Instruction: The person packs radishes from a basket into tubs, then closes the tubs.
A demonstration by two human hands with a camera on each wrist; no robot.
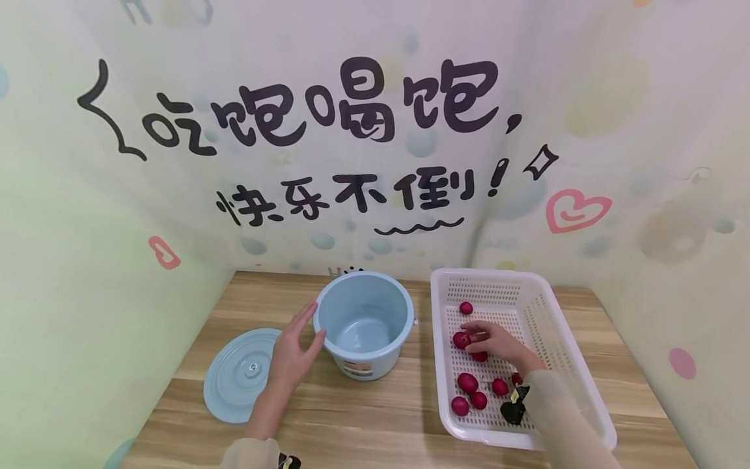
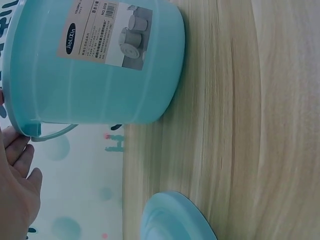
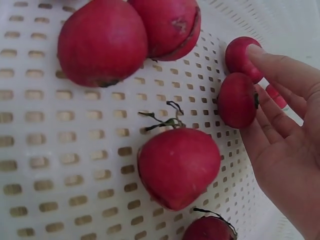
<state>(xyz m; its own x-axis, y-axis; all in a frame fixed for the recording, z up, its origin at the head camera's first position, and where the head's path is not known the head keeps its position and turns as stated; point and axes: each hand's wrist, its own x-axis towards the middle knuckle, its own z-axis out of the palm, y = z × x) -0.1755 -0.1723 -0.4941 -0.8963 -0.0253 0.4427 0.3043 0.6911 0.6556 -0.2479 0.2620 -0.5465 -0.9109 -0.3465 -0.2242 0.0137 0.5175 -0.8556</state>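
My left hand [image 1: 291,352] rests at the left side of a light blue plastic bucket [image 1: 363,368], fingertips by its rim. In the left wrist view its fingers [image 2: 20,155] are loosely bent near the bucket's handle joint. The bucket stands upright with nothing visible inside. My right hand [image 1: 498,343] reaches into a white basket [image 1: 436,391] holding several red radishes [image 1: 467,382]. In the right wrist view its thumb touches a radish [image 3: 240,57]; the other fingers extend behind a nearer radish [image 3: 236,100], which hides their tips.
A light blue lid [image 1: 231,378] with a small knob lies left of the bucket, partly behind the left forearm. All stand on a wood-grain table [image 1: 381,430] against a printed wall [image 1: 351,247]. A black wrist device [image 1: 513,410] hangs over the basket.
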